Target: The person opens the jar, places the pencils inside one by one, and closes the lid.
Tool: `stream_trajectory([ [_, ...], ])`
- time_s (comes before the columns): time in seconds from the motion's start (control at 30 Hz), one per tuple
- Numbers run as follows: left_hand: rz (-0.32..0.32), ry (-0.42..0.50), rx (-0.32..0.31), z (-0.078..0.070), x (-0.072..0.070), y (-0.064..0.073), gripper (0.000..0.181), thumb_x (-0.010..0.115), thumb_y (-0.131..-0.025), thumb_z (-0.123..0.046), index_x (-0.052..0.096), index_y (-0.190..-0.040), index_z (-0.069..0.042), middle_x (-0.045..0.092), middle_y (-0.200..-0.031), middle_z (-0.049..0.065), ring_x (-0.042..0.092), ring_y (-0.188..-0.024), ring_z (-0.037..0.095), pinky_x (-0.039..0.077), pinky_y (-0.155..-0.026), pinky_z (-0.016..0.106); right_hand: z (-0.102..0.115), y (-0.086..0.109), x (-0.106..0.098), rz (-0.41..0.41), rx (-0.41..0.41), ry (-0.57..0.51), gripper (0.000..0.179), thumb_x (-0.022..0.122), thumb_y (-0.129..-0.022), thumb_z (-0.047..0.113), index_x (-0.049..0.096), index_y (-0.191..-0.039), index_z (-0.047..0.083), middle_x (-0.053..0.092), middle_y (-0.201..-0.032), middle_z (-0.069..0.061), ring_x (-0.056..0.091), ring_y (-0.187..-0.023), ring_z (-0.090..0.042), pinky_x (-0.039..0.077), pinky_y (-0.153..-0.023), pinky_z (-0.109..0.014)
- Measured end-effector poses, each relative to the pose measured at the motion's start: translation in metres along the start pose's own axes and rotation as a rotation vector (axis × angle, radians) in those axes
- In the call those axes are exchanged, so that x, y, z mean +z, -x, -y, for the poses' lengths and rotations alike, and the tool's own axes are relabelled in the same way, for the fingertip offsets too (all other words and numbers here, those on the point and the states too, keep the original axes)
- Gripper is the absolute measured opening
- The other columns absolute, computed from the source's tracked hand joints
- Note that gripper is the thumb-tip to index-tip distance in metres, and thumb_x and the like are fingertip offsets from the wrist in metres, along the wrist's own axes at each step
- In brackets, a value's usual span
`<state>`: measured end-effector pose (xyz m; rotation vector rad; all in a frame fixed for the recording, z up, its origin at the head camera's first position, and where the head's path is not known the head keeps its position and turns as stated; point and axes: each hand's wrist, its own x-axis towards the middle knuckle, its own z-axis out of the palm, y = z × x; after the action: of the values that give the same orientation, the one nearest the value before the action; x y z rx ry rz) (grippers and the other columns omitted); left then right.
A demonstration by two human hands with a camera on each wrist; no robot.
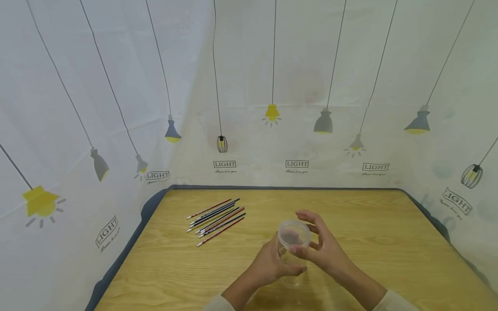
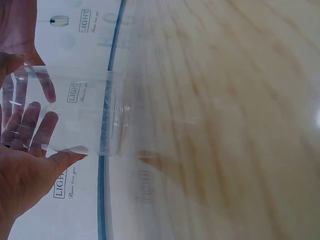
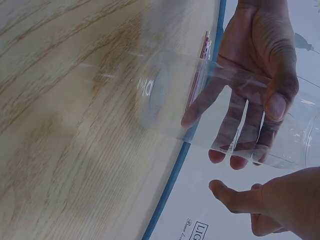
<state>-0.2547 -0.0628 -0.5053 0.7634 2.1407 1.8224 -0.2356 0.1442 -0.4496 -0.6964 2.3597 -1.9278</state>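
A clear plastic jar [image 1: 294, 255] is held close over the wooden table, its round translucent top toward the head camera. My left hand [image 1: 268, 263] grips the jar's side, with the thumb across the front; in the right wrist view the left hand's [image 3: 257, 55] fingers show through the clear wall. Around the top is my right hand [image 1: 328, 248], its thumb right at the near rim and its index finger stretched beyond the far side. In the right wrist view, fingers of the right hand [image 3: 270, 205] stand apart from the jar's wall.
Several red and dark pencils [image 1: 218, 220] with white ends lie side by side on the wooden table [image 1: 163, 268], left of the hands. A pale cloth backdrop [image 1: 249, 86] printed with hanging lamps surrounds the table's back and sides.
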Motion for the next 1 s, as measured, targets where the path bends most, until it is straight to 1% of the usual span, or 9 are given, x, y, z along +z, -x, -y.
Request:
stream_trajectory([
  [0.17, 0.002, -0.007, -0.006, 0.0004, 0.0006, -0.0003, 0.092, 0.092, -0.091, -0.024, 0.037, -0.164, -0.037, 0.055, -0.161, -0.014, 0.047, -0.159, 0.019, 0.031, -0.134, 0.063, 0.0015, -0.0005, 0.0013, -0.037, 0.028, -0.013, 0.075, 0.089, -0.093, 0.018, 0.044, -0.152, 0.013, 0.038, -0.165, -0.012, 0.04, -0.149, -0.043, 0.046, -0.115, -0.078],
  [0.23, 0.001, -0.008, -0.008, 0.0005, 0.001, -0.0005, 0.093, 0.092, -0.091, -0.024, 0.037, -0.165, -0.037, 0.055, -0.161, -0.015, 0.047, -0.16, 0.02, 0.031, -0.134, 0.062, 0.0016, -0.0008, 0.0014, -0.041, 0.022, -0.022, 0.072, 0.088, -0.093, 0.016, 0.045, -0.15, 0.011, 0.039, -0.164, -0.015, 0.042, -0.147, -0.043, 0.048, -0.114, -0.076],
  [0.4, 0.004, 0.001, -0.007, 0.0009, 0.001, -0.0008, 0.094, 0.092, -0.091, -0.023, 0.037, -0.165, -0.038, 0.054, -0.162, -0.015, 0.046, -0.16, 0.018, 0.03, -0.135, 0.059, 0.0014, -0.0011, 0.0009, -0.007, -0.008, -0.041, 0.067, 0.083, -0.098, 0.012, 0.046, -0.153, 0.007, 0.043, -0.159, -0.02, 0.047, -0.139, -0.035, 0.05, -0.113, -0.072],
  [0.47, 0.003, 0.004, -0.006, 0.0012, 0.001, -0.0005, 0.094, 0.092, -0.091, -0.022, 0.036, -0.165, -0.038, 0.054, -0.162, -0.015, 0.046, -0.16, 0.017, 0.03, -0.135, 0.059, 0.0018, -0.0001, 0.0006, 0.005, -0.013, -0.035, 0.066, 0.081, -0.1, 0.013, 0.046, -0.156, 0.007, 0.044, -0.158, -0.019, 0.049, -0.137, -0.03, 0.05, -0.113, -0.071],
  [0.57, 0.001, 0.008, -0.003, 0.0014, 0.0011, -0.0002, 0.095, 0.092, -0.09, -0.021, 0.036, -0.165, -0.038, 0.054, -0.162, -0.015, 0.045, -0.16, 0.017, 0.029, -0.136, 0.06, 0.0024, 0.0013, 0.0, 0.02, -0.015, -0.029, 0.063, 0.078, -0.102, 0.014, 0.048, -0.158, 0.012, 0.044, -0.159, -0.019, 0.049, -0.136, -0.028, 0.05, -0.114, -0.07],
  [0.67, 0.003, 0.007, -0.001, 0.0015, 0.0006, 0.0003, 0.096, 0.092, -0.09, -0.021, 0.035, -0.166, -0.038, 0.052, -0.164, -0.015, 0.043, -0.162, 0.019, 0.028, -0.135, 0.063, 0.0019, 0.0021, -0.0005, 0.036, -0.014, -0.026, 0.065, 0.075, -0.104, 0.014, 0.046, -0.162, 0.015, 0.041, -0.16, -0.019, 0.046, -0.138, -0.033, 0.048, -0.114, -0.072],
  [0.83, 0.004, -0.004, -0.001, 0.0015, 0.0001, 0.0006, 0.097, 0.093, -0.09, -0.02, 0.035, -0.166, -0.039, 0.052, -0.165, -0.014, 0.042, -0.163, 0.023, 0.029, -0.135, 0.064, -0.0005, 0.0017, -0.0012, 0.021, 0.003, -0.012, 0.082, 0.082, -0.1, 0.019, 0.037, -0.169, 0.021, 0.036, -0.168, -0.018, 0.039, -0.147, -0.046, 0.047, -0.113, -0.079],
  [0.9, 0.003, -0.012, -0.005, 0.0018, 0.0001, 0.0005, 0.097, 0.093, -0.09, -0.021, 0.035, -0.166, -0.039, 0.052, -0.165, -0.014, 0.043, -0.163, 0.023, 0.03, -0.135, 0.063, -0.0009, 0.0014, -0.0012, 0.01, 0.008, -0.007, 0.087, 0.086, -0.096, 0.022, 0.037, -0.167, 0.02, 0.036, -0.169, -0.017, 0.039, -0.149, -0.047, 0.047, -0.113, -0.079],
  [1.0, 0.005, -0.027, -0.007, 0.0025, 0.0004, 0.0004, 0.095, 0.093, -0.09, -0.023, 0.036, -0.165, -0.04, 0.053, -0.164, -0.015, 0.044, -0.162, 0.022, 0.032, -0.134, 0.062, -0.0004, 0.0013, -0.001, 0.003, 0.015, -0.013, 0.086, 0.09, -0.093, 0.023, 0.038, -0.162, 0.016, 0.038, -0.167, -0.016, 0.039, -0.15, -0.046, 0.046, -0.115, -0.078],
])
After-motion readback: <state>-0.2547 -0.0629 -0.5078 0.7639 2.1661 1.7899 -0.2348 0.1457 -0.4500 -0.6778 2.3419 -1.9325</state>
